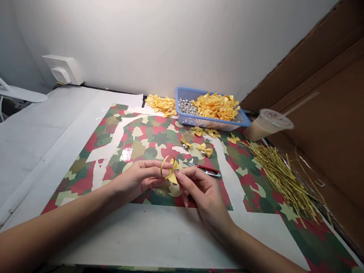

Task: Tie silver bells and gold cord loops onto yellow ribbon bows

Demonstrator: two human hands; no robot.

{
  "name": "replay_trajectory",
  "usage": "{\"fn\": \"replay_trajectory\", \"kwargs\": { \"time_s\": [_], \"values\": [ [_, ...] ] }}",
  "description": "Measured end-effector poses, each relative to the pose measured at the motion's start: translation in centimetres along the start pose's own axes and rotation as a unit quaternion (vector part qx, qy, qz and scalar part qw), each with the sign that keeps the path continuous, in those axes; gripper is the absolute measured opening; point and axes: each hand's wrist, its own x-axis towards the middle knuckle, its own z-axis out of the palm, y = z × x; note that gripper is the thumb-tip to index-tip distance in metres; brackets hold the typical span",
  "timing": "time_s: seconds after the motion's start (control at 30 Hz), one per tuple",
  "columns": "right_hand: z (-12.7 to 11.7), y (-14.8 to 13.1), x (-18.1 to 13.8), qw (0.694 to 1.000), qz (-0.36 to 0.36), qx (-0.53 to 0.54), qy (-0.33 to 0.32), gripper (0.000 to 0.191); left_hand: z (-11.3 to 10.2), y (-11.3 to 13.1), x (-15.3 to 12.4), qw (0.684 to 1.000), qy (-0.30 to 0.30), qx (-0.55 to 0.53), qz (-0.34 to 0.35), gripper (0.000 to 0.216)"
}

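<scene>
My left hand (142,177) and my right hand (199,191) meet over the patterned paper (148,142), both pinching a small yellow ribbon bow (172,173). A thin gold loop (165,167) curls up from the bow between my fingertips. Both hands' fingers are closed on the bow. Just beyond my right hand lie red-handled snips (209,170). A few finished yellow bows with silver bells (205,149) lie farther back on the paper.
A blue basket (212,122) at the back holds yellow bows and silver bells, with a loose heap of bows (161,104) left of it. Gold twist ties (280,176) spread at right beside a lidded drink cup (267,125). A brown board (327,113) walls the right side.
</scene>
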Motion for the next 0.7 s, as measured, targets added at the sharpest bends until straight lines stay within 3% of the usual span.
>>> {"fn": "replay_trajectory", "kwargs": {
  "time_s": [0.2, 0.37, 0.47, 0.6, 0.67, 0.7],
  "values": [
    [0.1, -0.3, 0.2, 0.999, -0.015, -0.036, -0.015, 0.024, -0.2, -0.3, 0.0, 1.0, -0.014, 0.025, -0.004, 0.017],
    [-1.0, -1.6, 1.1, 0.992, 0.01, -0.08, -0.093, 0.027, -0.6, 0.7, 0.0, 0.997, 0.013, 0.057, 0.05, 0.017],
    [-2.1, -2.4, 1.3, 0.989, -0.003, -0.104, -0.103, 0.025, -0.8, 1.3, 0.0, 0.993, 0.024, 0.079, 0.086, 0.015],
    [-3.2, -3.6, 0.9, 0.976, -0.079, -0.185, -0.08, 0.02, -0.9, 1.5, -0.1, 0.991, 0.022, 0.099, 0.092, 0.015],
    [-3.4, -4.2, 0.7, 0.939, -0.179, -0.284, -0.079, 0.016, -1.0, 1.4, -0.1, 0.99, 0.021, 0.103, 0.095, 0.015],
    [-3.4, -4.5, 0.6, 0.904, -0.247, -0.339, -0.081, 0.013, -1.0, 1.3, -0.1, 0.989, 0.02, 0.105, 0.098, 0.015]
  ]
}}
